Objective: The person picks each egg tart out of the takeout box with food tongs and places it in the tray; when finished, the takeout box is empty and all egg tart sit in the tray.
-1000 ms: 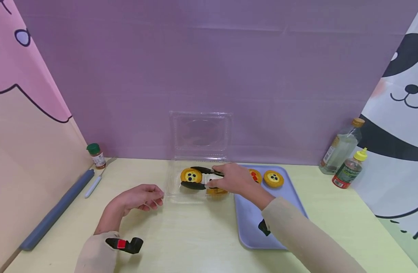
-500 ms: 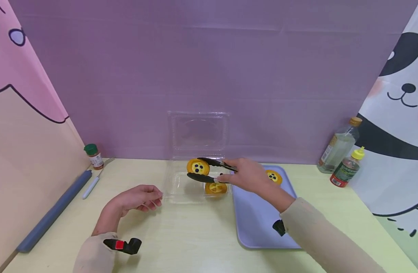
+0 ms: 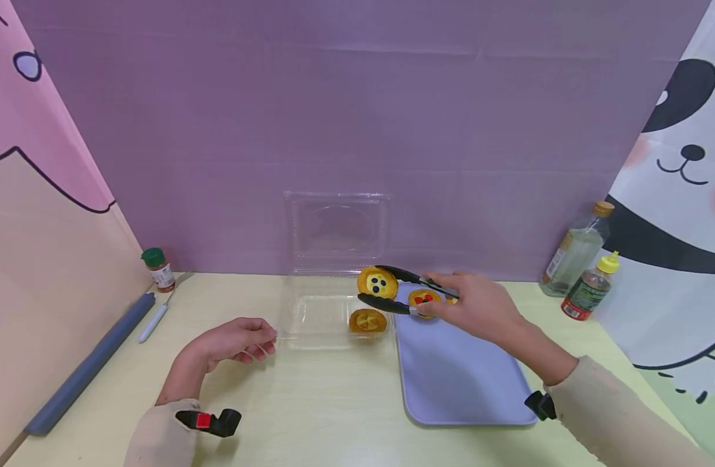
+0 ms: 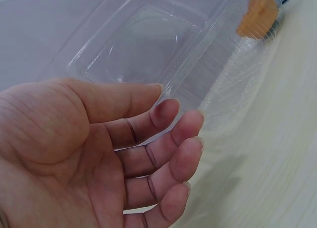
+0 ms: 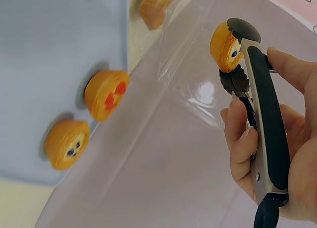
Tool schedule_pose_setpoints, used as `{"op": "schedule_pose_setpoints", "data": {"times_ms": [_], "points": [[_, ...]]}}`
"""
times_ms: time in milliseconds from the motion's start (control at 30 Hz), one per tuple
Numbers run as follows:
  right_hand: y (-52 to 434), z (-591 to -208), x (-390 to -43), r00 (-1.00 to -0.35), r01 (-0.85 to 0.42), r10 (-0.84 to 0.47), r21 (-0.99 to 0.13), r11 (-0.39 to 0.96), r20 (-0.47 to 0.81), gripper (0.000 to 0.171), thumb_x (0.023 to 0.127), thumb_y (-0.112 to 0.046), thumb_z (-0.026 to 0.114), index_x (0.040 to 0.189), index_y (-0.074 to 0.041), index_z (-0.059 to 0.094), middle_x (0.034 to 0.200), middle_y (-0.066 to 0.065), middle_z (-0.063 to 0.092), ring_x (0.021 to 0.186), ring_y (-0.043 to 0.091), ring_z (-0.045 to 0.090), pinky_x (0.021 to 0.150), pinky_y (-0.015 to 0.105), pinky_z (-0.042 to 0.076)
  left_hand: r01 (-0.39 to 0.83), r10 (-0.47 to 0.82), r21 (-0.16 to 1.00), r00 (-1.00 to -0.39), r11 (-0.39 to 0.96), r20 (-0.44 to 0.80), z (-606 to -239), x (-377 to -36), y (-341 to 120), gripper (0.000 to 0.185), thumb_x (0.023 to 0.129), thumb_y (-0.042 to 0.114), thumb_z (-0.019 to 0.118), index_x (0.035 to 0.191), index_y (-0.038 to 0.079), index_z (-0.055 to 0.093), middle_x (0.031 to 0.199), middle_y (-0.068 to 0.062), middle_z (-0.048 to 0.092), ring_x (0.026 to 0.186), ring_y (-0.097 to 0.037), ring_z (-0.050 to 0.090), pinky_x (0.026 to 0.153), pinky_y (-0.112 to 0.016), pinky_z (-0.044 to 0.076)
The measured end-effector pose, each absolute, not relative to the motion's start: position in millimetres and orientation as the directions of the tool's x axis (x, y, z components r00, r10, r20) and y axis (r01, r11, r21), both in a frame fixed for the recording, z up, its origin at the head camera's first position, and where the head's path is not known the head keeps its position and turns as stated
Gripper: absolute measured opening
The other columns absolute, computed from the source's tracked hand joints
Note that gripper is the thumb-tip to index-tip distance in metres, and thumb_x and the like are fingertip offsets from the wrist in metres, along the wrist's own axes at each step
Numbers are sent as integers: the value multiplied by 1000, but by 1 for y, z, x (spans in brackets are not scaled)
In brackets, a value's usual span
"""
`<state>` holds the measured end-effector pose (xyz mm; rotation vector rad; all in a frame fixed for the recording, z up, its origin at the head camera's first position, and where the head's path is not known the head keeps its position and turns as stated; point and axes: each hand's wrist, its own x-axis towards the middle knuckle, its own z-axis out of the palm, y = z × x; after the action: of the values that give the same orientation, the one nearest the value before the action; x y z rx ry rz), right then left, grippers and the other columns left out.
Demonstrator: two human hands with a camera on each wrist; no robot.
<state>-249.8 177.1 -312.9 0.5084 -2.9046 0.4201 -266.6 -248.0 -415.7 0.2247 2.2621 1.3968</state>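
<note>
Right hand (image 3: 480,308) squeezes black tongs (image 3: 404,290) around blueberry-dotted yellow tart (image 3: 378,283).

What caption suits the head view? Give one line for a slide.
Right hand lifts a blueberry tart with black tongs above the clear clamshell box.

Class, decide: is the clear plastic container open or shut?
Open. The clear plastic container's lid stands upright against the wall, and one tart sits inside.
</note>
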Motion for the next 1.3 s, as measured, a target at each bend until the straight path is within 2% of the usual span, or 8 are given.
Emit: {"op": "schedule_pose_setpoints", "data": {"times_ms": [267,400,467,700,1000,1300], "points": [[207,-314,-235,-941,-311,-267,-215,926,207,70,83,-68,66,138,-25,62,127,11,68,92,22,66,62,34,47,-100,374,880,-878,464,-297,-416,-266,-247,34,103,31,55,109,-3,59,97,-6,67,90,-22,65,78,-35,50],[219,-316,-226,-949,-285,-246,-202,937,199,72,81,-70,67,137,-25,63,110,7,70,72,15,56,55,30,40,-100,370,879,-880,466,-297,-416,-266,-247,34,102,30,56,110,-2,59,97,-6,67,90,-22,66,78,-35,50],[225,-316,-221,-951,-277,-242,-183,943,195,72,80,-70,69,136,-25,64,102,4,68,68,12,52,53,29,38,-98,375,879,-878,466,-296,-415,-266,-246,34,102,31,56,110,-2,59,97,-6,67,90,-22,66,78,-35,50],[244,-327,-212,-955,-277,-258,-128,952,150,72,78,-68,71,132,-21,67,105,7,70,71,12,56,54,30,40,-101,366,875,-881,473,-300,-414,-266,-246,33,103,30,56,109,-2,59,97,-5,67,90,-22,65,78,-35,50],[251,-350,-211,-960,-277,-268,-161,947,75,70,77,-67,72,131,-22,68,97,0,68,71,10,51,54,29,37,-91,377,877,-878,473,-294,-416,-263,-246,29,104,27,53,109,-1,58,98,-7,66,90,-23,64,77,-36,49],[252,-357,-212,-971,-236,-237,-203,950,18,73,76,-67,73,132,-20,67,99,0,68,73,11,50,54,30,37,-86,381,882,-879,464,-286,-416,-265,-247,29,105,27,53,109,-1,58,97,-6,67,88,-22,64,76,-36,50]]}}
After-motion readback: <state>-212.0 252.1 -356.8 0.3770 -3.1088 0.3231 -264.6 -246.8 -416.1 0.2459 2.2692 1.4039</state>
